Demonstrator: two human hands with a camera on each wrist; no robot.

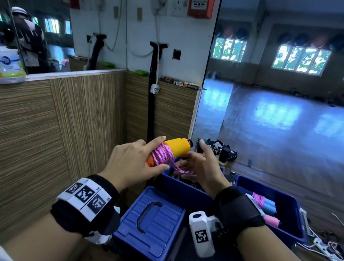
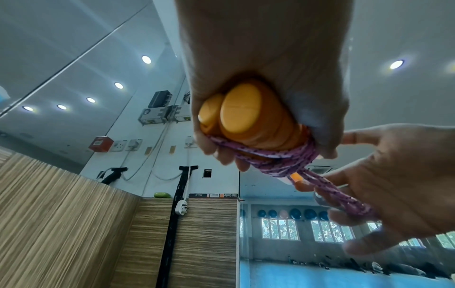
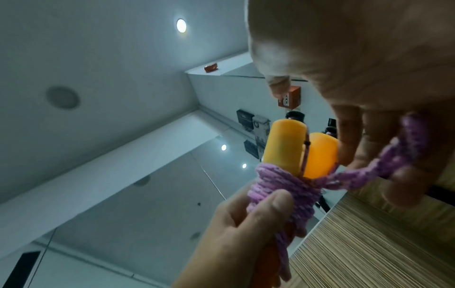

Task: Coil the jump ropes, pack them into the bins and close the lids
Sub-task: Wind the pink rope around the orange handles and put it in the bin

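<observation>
Rope (image 1: pixel 162 155) is wound round two orange handles (image 1: pixel 178 147), centre frame above the open blue bin (image 1: pixel 184 186). Left hand (image 1: pixel 135 164) grasps the bundle; right hand (image 1: pixel 202 169) pinches the loose loop. Best to pull it snug and tuck it under a turn.
</observation>
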